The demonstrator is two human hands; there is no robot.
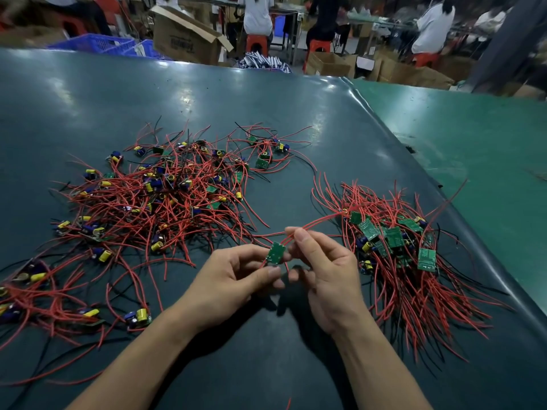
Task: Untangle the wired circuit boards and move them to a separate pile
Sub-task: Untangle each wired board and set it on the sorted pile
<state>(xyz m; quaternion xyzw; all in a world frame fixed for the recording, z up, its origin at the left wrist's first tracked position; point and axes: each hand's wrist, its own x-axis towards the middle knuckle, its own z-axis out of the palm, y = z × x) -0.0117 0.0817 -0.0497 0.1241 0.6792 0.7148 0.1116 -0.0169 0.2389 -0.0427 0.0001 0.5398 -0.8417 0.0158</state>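
Head view, dark green table point(266, 113). Both hands raised just above the table surface near 6 o'clock of centre, close together.

Left hand point(233, 279): fingers curled, thumb and fingertips pinching a small green circuit board point(276, 253) by its lower edge. Board tilted, solder side toward the camera.

Right hand point(322, 267): thumb and forefinger pinching the red wires point(313, 224) that run from the held board. Wires arc away toward 2 o'clock and reach the sorted pile. Remaining fingers curled inward; whether they touch the board cannot be told.

Tangled pile point(159, 196): at 10 o'clock from the hands, well apart. Many boards with yellow and blue components, red and black leads crossing in all directions. A looser spread of the same lies at 8 o'clock, along the left edge of view.

Small cluster point(266, 155): a few boards and wires at 12 o'clock, just beside the far edge of the tangled pile.

Sorted pile point(396, 247): at 3 o'clock, near the right hand. Green boards grouped together, mostly solder side up, wires fanned out roughly parallel toward 5 o'clock and 12 o'clock.

Background past the table's far edge: cardboard box point(186, 37), blue crates point(103, 44), seated people on red stools point(256, 44), blurred
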